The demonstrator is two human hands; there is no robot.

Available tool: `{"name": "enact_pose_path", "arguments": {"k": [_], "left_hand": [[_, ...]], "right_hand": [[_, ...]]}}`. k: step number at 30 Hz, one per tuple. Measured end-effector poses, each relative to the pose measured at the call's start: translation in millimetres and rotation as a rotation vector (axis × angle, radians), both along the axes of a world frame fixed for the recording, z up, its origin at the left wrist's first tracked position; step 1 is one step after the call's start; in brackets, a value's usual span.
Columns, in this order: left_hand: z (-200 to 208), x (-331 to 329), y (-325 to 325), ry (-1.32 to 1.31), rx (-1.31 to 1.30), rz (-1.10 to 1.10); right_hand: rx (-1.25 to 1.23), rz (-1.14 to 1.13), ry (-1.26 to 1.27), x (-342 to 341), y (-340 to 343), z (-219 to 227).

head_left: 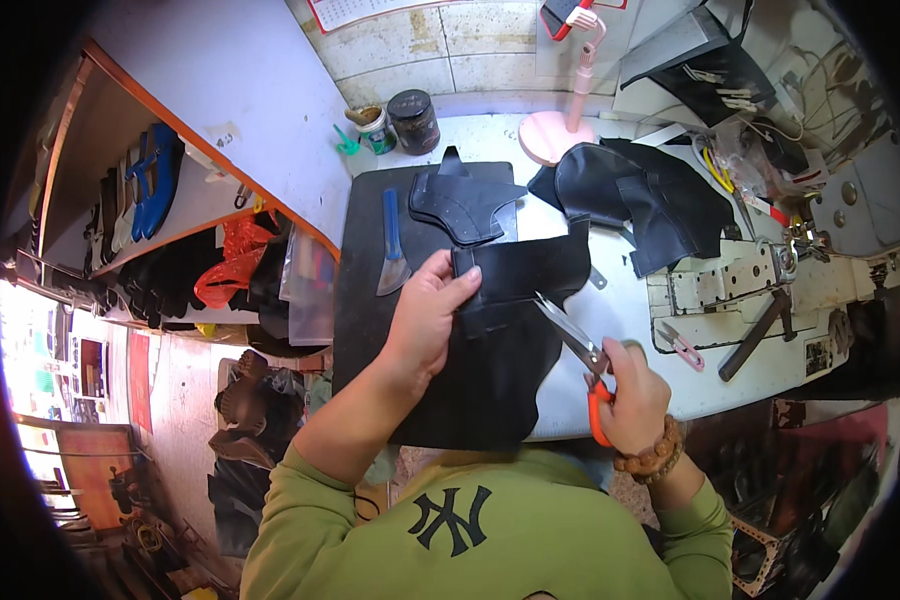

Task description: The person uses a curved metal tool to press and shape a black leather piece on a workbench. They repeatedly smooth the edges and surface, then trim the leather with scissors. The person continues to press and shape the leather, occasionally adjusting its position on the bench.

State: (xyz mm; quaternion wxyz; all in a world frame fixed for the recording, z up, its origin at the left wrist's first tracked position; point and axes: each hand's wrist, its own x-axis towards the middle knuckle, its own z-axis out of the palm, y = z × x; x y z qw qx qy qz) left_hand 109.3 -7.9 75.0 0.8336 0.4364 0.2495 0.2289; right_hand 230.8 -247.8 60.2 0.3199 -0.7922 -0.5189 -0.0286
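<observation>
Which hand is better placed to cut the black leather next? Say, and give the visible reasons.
Right. The right hand already grips the orange-handled scissors, blades at the black leather piece. The left hand lies flat on that piece, pinning it.

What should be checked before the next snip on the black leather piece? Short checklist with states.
1. Left hand pins the black leather piece flat: ok.
2. Right hand has a grip on the orange-handled scissors: ok.
3. Blades open, tips at the leather edge: ok.
4. Left fingers clear of the blades: ok, they sit at the piece's left side.
5. Cut line marked on the leather: cannot tell.
6. Blue-handled knife out of the way: ok, it lies left of the hand on the black mat.
</observation>
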Motion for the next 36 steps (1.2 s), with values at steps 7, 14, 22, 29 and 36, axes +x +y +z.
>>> {"name": "enact_pose_path", "arguments": {"k": [7, 14, 22, 29, 36], "left_hand": [[21.4, -9.8, -34.0, -0.08, -0.093, -0.026], [31.1, -10.6, -44.0, -0.105, -0.006, -0.048], [39.6, -13.3, -41.6, -0.063, 0.02, -0.082], [43.2, -16.3, -40.0, -0.072, 0.004, -0.128], [41.3, -19.3, -40.9, -0.051, 0.071, -0.138]], "right_hand": [[-0.001, 0.013, -0.225, 5.7, 26.9, 17.7], [-0.02, 0.012, -0.324, 9.5, 26.3, 33.6], [-0.02, 0.048, -0.388, 18.8, 24.4, 44.7], [-0.031, 0.073, -0.355, 20.0, 21.6, 51.3], [-0.049, 0.057, -0.272, 16.1, 17.4, 46.5]]}}
